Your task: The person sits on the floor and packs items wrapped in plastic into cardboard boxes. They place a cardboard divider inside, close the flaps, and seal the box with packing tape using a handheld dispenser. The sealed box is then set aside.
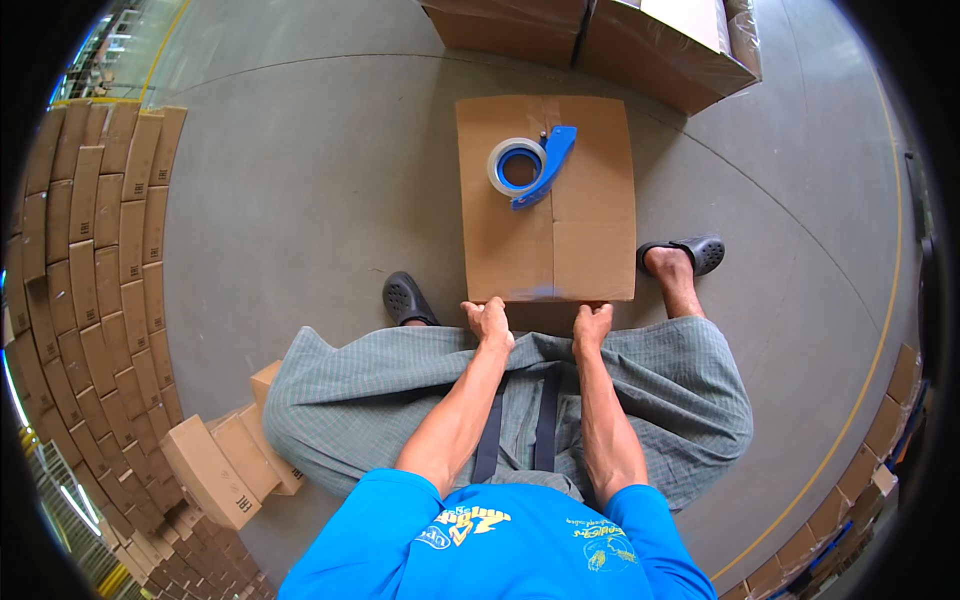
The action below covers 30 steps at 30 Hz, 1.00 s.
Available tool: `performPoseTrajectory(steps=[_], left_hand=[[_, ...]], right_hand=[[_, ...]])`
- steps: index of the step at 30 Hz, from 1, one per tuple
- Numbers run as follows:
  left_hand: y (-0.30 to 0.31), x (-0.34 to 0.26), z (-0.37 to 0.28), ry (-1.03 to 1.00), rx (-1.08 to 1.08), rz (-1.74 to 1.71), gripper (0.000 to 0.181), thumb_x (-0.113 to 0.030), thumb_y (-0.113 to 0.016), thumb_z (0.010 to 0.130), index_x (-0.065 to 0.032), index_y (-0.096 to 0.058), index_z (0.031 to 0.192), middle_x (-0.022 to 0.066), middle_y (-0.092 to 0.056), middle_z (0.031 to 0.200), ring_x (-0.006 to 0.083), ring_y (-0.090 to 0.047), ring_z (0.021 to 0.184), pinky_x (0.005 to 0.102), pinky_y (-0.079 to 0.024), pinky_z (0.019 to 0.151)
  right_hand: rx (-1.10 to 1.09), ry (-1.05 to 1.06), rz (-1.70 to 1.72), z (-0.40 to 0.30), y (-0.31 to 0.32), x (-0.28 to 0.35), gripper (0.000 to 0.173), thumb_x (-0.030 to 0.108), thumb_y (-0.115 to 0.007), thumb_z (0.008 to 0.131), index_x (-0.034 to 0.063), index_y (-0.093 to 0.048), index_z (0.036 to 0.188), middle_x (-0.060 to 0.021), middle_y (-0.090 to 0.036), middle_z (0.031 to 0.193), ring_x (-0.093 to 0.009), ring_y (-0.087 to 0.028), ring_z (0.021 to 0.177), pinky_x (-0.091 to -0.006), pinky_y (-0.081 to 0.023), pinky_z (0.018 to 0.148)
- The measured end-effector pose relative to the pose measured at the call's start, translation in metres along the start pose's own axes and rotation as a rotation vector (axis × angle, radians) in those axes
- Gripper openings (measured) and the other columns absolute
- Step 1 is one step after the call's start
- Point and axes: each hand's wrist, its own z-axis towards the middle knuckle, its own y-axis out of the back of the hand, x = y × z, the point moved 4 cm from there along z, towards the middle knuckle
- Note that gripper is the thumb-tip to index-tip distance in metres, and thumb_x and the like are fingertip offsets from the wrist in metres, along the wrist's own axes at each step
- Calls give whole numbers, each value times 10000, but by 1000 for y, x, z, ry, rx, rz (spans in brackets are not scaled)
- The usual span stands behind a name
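Note:
A closed cardboard box (592, 172) stands on the floor between my feet, its top flaps meeting along a middle seam. Clear tape (536, 291) shows over the seam's near end. My left hand (489, 322) holds the near edge by its left corner, while my right hand (592, 325) has hold of that edge towards the right corner. The fingertips are partly hidden against the box's near side. On top lies a blue tape dispenser (553, 166) with a roll of clear tape (495, 166) on it, out of my hands.
Large cartons in clear film (517, 30) stand just beyond the box. A tall stack of long cartons (109, 225) rises at left, with several loose cartons (217, 469) by my left knee. More cartons (855, 480) line the right, past a yellow floor line (840, 450).

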Motion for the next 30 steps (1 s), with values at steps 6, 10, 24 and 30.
performPoseTrajectory(steps=[6,10,24,30], left_hand=[[11,-20,-28,47,137,110,371,-172,-530,926,64,-514,1212,146,-603,1038,233,-638,831,344,-524,781],[27,-36,-1,-312,-78,211,571,-318,-555,957,52,-432,1374,221,-508,1400,304,-528,1259,364,-425,1035],[-4,-43,-26,-491,150,1094,869,-453,-490,978,41,-46,1538,249,-39,1611,361,-31,1499,499,-82,1192],[-25,-18,-50,-1004,265,1445,925,-522,-479,956,32,-29,1543,227,42,1625,392,54,1504,562,23,1188]], right_hand=[[-173,46,69,17,31,-37,270,187,-553,951,-10,-592,1132,-139,-650,1066,-244,-620,968,-358,-494,859],[-159,19,369,50,44,-20,445,387,-511,1017,9,-541,1251,-76,-612,1091,-170,-556,954,-326,-464,851],[130,34,101,61,40,-3,661,522,-358,1034,24,-342,1467,-209,-454,1445,-330,-421,1350,-391,-325,1117],[196,136,112,38,36,1,656,521,-329,1041,-3,-366,1435,-216,-458,1426,-335,-420,1341,-396,-322,1112]])
